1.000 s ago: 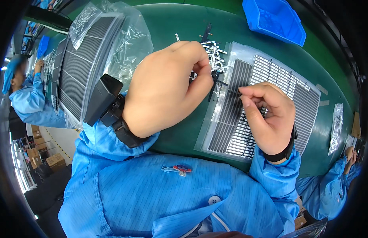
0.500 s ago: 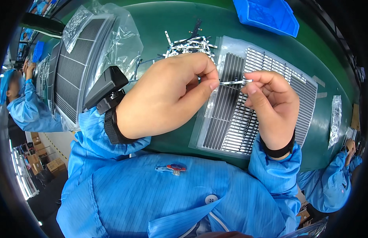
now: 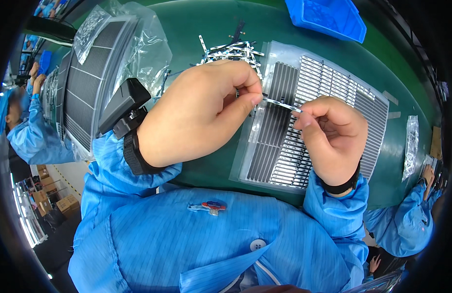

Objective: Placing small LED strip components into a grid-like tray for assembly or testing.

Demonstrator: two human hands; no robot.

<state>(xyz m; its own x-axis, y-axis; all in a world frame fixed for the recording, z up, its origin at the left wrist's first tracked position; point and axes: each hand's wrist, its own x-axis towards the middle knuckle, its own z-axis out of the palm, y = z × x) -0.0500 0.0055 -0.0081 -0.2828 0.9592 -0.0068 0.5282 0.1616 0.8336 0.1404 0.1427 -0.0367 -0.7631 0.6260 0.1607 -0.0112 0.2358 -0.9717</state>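
Stretched between my hands is a narrow black-and-white strip [image 3: 283,104], like a small flexible circuit strip. My left hand [image 3: 199,115] pinches one end between thumb and forefinger; the fingers behind are partly hidden. My right hand [image 3: 335,134] pinches the other end, lower and to the right. Beneath them lies a flat clear-edged sheet [image 3: 243,161] with rows of dark slots, many filled with white-spotted strips. Just beyond my left hand is a loose pile of similar strips [image 3: 231,52].
At the left stands a stack of grey slotted sheets [image 3: 89,78] with clear plastic bags [image 3: 150,53]. A blue bin [image 3: 328,19] is at the far right. A clear bag [image 3: 410,146] lies near the right table edge. Co-workers in blue [image 3: 35,132] sit at both sides.
My right hand has lowered slightly, so the strip now slants down to the right and shows more length. My left hand has shifted slightly left.
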